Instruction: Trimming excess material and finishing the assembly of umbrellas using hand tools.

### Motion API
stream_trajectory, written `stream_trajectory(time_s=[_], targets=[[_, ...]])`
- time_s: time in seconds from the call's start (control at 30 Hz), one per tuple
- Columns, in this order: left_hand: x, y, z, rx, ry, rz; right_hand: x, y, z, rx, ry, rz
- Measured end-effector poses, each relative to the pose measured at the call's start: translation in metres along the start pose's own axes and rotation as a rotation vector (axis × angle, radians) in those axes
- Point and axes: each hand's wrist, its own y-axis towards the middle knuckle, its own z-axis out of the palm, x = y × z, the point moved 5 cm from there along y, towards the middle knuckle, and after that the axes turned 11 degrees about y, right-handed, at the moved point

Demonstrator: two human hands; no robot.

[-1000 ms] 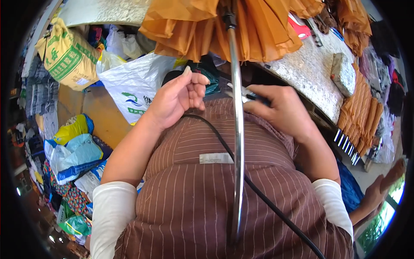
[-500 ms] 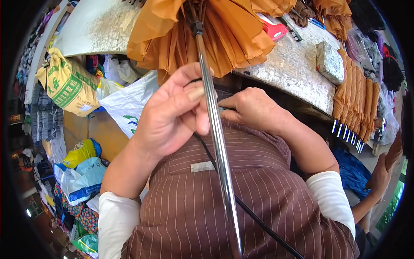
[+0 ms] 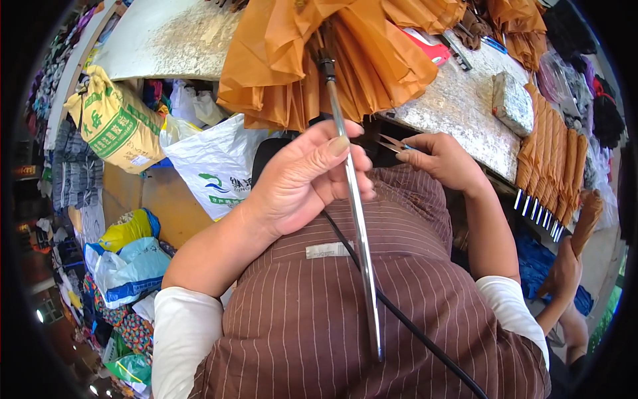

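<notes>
An orange umbrella (image 3: 392,73) hangs partly gathered in front of me, its canopy at the table edge and its bare metal shaft (image 3: 359,233) slanting down toward my lap. Around the upper shaft, just below the canopy, my left hand (image 3: 309,176) is closed, thumb lying along the metal and fingers behind it. My right hand (image 3: 445,159) is apart from the umbrella, to the right of the shaft. Between its thumb and fingers it grips small thread snips (image 3: 393,143), whose pointed blades face the shaft. The rest of the snips is hidden in the hand.
The worn white table (image 3: 458,100) holds a wrapped block (image 3: 512,105), a red-and-white tool (image 3: 428,48) and a row of folded orange umbrellas (image 3: 548,156). Sacks (image 3: 116,126) and bags stand at left. A black cord (image 3: 425,362) crosses my apron. Another person's arm (image 3: 565,276) shows at right.
My left hand and the umbrella have shifted slightly right, the shaft's lower end rising into view. My right hand has moved right, away from the shaft, and the snips' blades now show.
</notes>
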Motion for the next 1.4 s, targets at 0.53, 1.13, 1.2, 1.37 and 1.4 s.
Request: stream_trajectory(time_s=[0.53, 1.13, 1.2, 1.37, 1.4], targets=[[-0.020, -0.023, -0.015, 0.129, -0.160, 0.182, 0.035, 0.007, 0.021, 0.087, 1.003, 0.089], [0.010, 0.030, -0.063, -0.144, -0.035, 0.156, 0.063, 0.007, -0.024, -0.153, 0.838, -0.117], [0.011, 0.017, -0.074, -0.171, -0.050, 0.150, 0.063, 0.012, -0.023, -0.115, 0.796, -0.108], [0.017, -0.022, -0.095, -0.201, -0.071, 0.097, 0.064, 0.018, -0.017, -0.059, 0.540, -0.072], [0.015, -0.031, -0.095, -0.216, -0.034, 0.090, 0.067, 0.022, -0.015, -0.054, 0.432, -0.083]])
